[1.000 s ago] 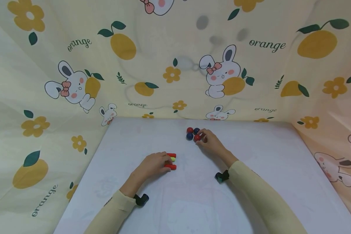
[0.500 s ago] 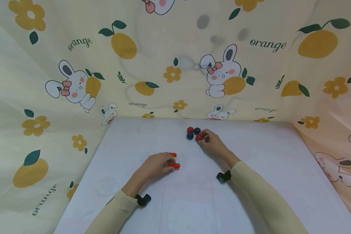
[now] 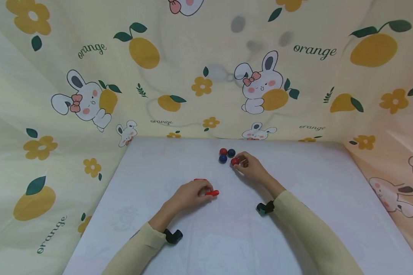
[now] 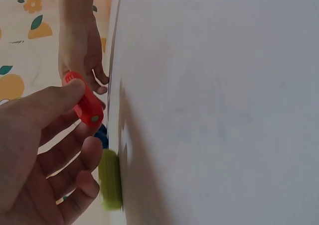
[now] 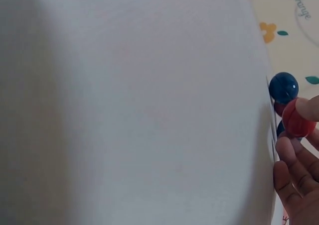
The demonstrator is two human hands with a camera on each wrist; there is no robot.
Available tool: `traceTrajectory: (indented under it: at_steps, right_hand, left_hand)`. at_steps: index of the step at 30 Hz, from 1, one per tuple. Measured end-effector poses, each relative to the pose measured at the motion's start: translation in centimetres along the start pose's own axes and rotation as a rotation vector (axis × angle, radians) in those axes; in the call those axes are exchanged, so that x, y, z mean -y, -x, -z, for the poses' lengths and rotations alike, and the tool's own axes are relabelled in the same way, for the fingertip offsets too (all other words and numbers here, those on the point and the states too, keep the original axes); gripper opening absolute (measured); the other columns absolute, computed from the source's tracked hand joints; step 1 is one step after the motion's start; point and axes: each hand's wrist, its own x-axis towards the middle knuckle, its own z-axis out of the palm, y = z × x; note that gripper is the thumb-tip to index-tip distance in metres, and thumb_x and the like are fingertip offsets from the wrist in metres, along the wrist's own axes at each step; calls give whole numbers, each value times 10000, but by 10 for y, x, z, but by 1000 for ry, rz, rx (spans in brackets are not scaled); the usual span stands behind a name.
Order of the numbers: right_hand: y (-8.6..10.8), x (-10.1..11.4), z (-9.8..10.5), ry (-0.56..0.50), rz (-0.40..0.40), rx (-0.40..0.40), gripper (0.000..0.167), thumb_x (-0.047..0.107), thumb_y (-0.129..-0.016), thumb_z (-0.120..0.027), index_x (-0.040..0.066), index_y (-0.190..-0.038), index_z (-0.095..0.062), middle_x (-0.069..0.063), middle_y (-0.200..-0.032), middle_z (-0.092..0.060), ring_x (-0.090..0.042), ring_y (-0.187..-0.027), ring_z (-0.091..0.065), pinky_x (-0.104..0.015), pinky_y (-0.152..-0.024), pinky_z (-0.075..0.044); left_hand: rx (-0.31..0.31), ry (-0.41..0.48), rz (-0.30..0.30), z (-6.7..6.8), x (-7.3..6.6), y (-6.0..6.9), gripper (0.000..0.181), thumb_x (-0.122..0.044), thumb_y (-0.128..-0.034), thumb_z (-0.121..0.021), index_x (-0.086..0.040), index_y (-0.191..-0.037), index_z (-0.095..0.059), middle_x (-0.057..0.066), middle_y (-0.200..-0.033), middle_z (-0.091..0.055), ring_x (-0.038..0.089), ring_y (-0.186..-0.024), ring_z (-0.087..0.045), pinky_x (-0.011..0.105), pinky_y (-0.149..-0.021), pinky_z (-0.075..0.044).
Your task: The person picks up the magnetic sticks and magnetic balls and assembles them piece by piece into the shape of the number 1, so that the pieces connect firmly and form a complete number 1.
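Observation:
Between thumb and fingers my left hand (image 3: 192, 194) pinches a short red rod-shaped piece (image 3: 212, 193), which looks raised off the table in the left wrist view. Another red piece (image 3: 200, 179) lies partly hidden behind that hand. A ribbed yellow-green piece (image 4: 110, 179) lies on the table below the fingers, hidden in the head view. My right hand (image 3: 252, 167) pinches a red ball (image 3: 234, 161), a small gap away from the other balls. Those are a red ball (image 3: 223, 151), a dark blue ball (image 3: 231, 153) and a second dark blue ball (image 3: 223, 159), grouped close together.
The white table (image 3: 296, 172) ends at a patterned cloth wall (image 3: 189, 126) just behind the balls. Cloth also bounds the left and right sides. A black wrist device (image 3: 173, 236) hangs at the left cuff, another black device (image 3: 265, 208) at the right.
My left hand has shifted right and drawn the red piece away from the other red and yellow-green ones. My right hand has edged the red ball slightly right, apart from the other balls.

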Motion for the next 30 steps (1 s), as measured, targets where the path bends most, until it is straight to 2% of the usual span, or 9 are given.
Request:
traceTrajectory:
  at_steps: [7, 15, 25, 30]
  right_hand:
    - [4, -2, 3, -39, 13, -1, 430, 208, -1021, -756, 87, -1399, -591, -155, -1333, -669, -340, -1192, -639, -507, -1046, -532]
    - [12, -1, 6, -76, -6, 10, 446, 271, -1025, -750, 106, -1414, -606, -152, -1346, -680, -327, -1198, -650, -496, -1025, -540]
    - [20, -4, 10, -182, -31, 39, 465, 306, -1038, -742, 79, -1423, -614, -144, -1291, -722, -272, -1125, -697, -366, -933, -528]
    - [21, -7, 9, -207, -22, 45, 461, 320, -1042, -738, 82, -1419, -622, -130, -1289, -727, -256, -1129, -697, -347, -945, -504]
  left_hand:
    - [-1, 105, 42, -3, -13, -5, 208, -346, -998, -795, -264, -1180, -739, -160, -1028, -713, 77, -884, -622, 289, -813, -542]
    - [-4, 180, 79, -11, -20, -14, 214, -388, -985, -803, -257, -1142, -741, -161, -1006, -724, 83, -898, -634, 311, -847, -547]
    - [-40, 366, 200, -29, -28, -21, 261, -392, -988, -798, -217, -1169, -727, -107, -994, -732, 97, -865, -666, 293, -814, -574]
    - [-54, 440, 208, -33, -32, -24, 267, -396, -987, -799, -206, -1159, -728, -100, -991, -736, 104, -857, -676, 300, -810, -575]
